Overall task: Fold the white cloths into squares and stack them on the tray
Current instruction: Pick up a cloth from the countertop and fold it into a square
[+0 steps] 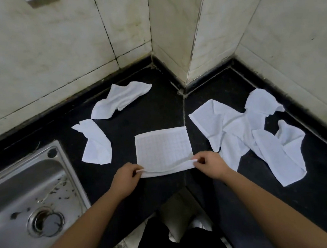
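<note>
A white checked cloth (163, 147) lies flat on the black counter (150, 113) in front of me. My left hand (126, 176) pinches its near left corner and my right hand (209, 164) pinches its near right corner; the near edge is lifted slightly off the counter. A crumpled white cloth (98, 143) lies to the left, another crumpled cloth (119, 100) further back near the wall. On the right, several crumpled white cloths (256, 131) lie in an overlapping heap. No tray is in view.
A steel sink (24, 195) with a drain is set into the counter at the left. Tiled walls (53, 44) and a jutting wall corner (185, 66) bound the counter at the back and right. The counter's front edge runs below my forearms.
</note>
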